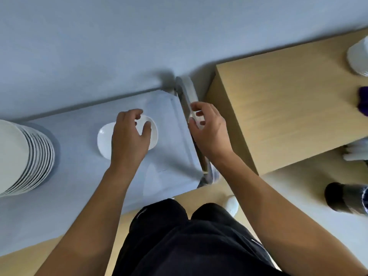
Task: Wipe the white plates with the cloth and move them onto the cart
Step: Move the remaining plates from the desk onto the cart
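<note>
One white plate (104,141) lies flat on the cart top (79,182), right beneath the left hand (129,138), and I read this as the set-down step: plate delivered, ready to be let go. The left fingers are spread and loosely bent, arched over the plate with the thumb out towards its far rim. Nothing is pinched, though I cannot tell whether a fingertip brushes the china. Just to the right of that hand, the right hand (209,134) hovers above the cart handle (186,90), fingers loosely curled, gripping nothing I can make out. Well out to the left of the left hand, a tall stack of white plates (29,156) stands on the same cart top. Off to the right of the right hand sits the wooden table (278,108), with what looks like the purple cloth (363,104) at the frame edge and white crockery (358,56) beyond it. The next move probably calls for both hands to swing right, pick up the cloth, and fetch another plate.
</note>
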A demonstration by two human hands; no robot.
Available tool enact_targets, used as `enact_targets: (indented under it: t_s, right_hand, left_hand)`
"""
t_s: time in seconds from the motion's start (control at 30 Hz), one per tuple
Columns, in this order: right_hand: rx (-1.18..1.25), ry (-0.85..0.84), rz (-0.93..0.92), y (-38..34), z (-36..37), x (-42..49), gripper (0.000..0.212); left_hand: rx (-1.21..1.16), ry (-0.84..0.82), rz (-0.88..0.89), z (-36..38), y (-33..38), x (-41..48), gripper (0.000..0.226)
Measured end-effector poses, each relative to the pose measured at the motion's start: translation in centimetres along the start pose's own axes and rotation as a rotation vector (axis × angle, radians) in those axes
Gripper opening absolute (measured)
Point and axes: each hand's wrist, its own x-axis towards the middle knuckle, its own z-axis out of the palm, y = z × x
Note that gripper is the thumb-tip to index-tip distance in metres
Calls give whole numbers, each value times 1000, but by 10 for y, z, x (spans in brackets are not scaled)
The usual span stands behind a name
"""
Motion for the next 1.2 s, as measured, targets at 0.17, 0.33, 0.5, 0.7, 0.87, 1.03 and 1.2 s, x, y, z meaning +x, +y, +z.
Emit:
enact_targets:
  t_s: [0.17, 0.33, 0.5, 0.7, 0.87, 1.03, 1.2]
  right_hand:
    - [-40, 180, 50, 61, -130, -29, 36]
    - [-194, 247, 94, 144, -260, -71, 35]
    - [-381, 244, 222, 219, -372, -103, 34]
    - [-413, 259, 241, 272, -441, -101, 29]
    - [-417, 257, 218, 310, -469, -54, 28]
    - [-415, 237, 208, 347, -498, 13, 27]
    - [-411, 207, 190, 371, -527, 74, 27]
  left_hand:
    - [66, -85, 285, 71, 122, -36, 26]
    - [201, -160, 534, 160, 234, -95, 30]
    - [254, -230, 669, 249, 330, -144, 29]
    - [343, -299, 730, 318, 397, -154, 24]
    - [376, -267, 702, 360, 425, -115, 23]
    - [343, -281, 633, 410, 462, -66, 24]
    - [329, -275, 585, 440, 506, -28, 26]
